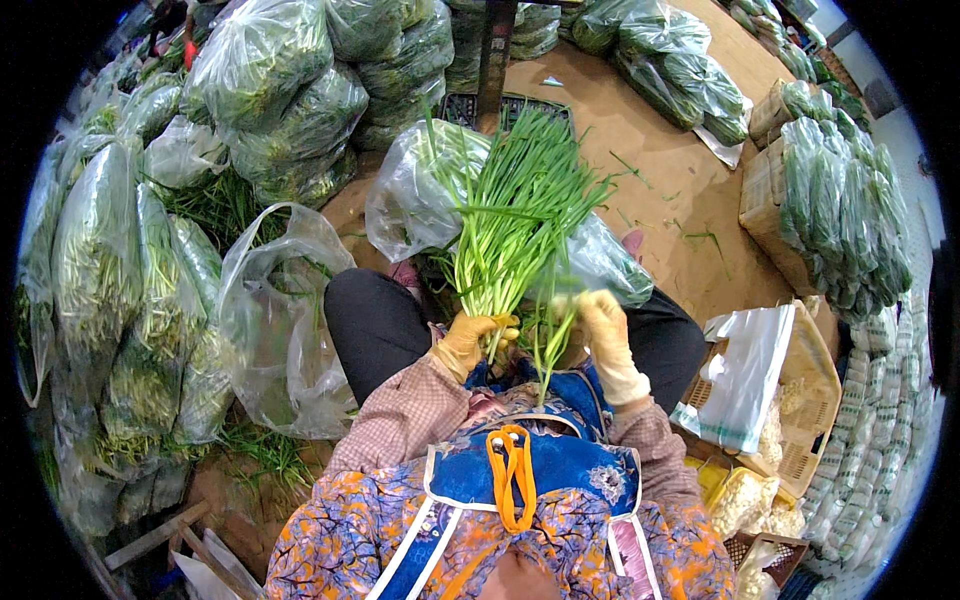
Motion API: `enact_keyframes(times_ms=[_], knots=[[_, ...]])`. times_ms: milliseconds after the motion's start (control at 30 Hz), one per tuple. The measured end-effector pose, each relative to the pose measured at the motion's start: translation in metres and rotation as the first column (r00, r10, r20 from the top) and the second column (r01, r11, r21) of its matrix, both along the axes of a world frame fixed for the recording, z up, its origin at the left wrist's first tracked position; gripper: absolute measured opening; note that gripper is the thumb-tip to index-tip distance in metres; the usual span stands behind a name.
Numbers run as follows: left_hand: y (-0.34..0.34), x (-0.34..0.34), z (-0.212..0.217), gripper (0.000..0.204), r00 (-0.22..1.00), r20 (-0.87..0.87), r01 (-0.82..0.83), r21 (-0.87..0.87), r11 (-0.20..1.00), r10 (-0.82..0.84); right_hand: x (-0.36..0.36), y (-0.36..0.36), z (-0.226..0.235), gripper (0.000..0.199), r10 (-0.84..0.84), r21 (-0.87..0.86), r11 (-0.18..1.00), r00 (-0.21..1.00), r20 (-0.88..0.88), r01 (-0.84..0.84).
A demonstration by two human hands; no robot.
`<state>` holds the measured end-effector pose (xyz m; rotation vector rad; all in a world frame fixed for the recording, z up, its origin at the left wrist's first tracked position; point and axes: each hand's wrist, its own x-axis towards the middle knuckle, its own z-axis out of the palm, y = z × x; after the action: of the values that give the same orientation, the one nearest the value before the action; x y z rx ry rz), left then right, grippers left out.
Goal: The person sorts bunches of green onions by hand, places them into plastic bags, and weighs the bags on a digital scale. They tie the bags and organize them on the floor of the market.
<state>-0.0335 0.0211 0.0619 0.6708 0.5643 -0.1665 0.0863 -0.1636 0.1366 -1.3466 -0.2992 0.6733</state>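
Observation:
My left hand [468, 340], in a tan glove, grips the lower stems of a big bunch of green chives [515, 210] that fans upward in front of me. In a pale glove, my right hand [605, 335] pinches a few separate green stalks [548, 345] beside the bunch; these hang down toward my lap. Behind the bunch lies an open clear plastic bag of greens [415, 190], between my knees. I wear a blue apron with an orange strap [510, 470] over a patterned top.
Piles of bagged greens [280, 90] fill the left and back. An empty clear bag [275, 320] lies by my left knee. Cardboard boxes of packed greens [830, 200] stand at right, with a white bag [745, 375] in a yellow crate [815, 380] nearer. Brown cardboard floor [650, 170] lies ahead.

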Motion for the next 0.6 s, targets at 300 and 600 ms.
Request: enact_keyframes(times_ms=[300, 600], knots=[[-0.022, -0.011, 0.036, 0.037, 0.984, 0.106, -0.086, -0.412, 0.907, 0.142, -0.008, 0.084, -0.033, 0.015, -0.213, -0.144, 0.911, 0.740, 0.638, 0.386], [-0.007, -0.009, 0.011, 0.022, 0.992, -0.053, -0.115, 0.021, 0.993, 0.116, 0.011, 0.003, 0.096, 0.010, -0.204, 0.225, 0.951, 0.977, -0.057, 0.211]])
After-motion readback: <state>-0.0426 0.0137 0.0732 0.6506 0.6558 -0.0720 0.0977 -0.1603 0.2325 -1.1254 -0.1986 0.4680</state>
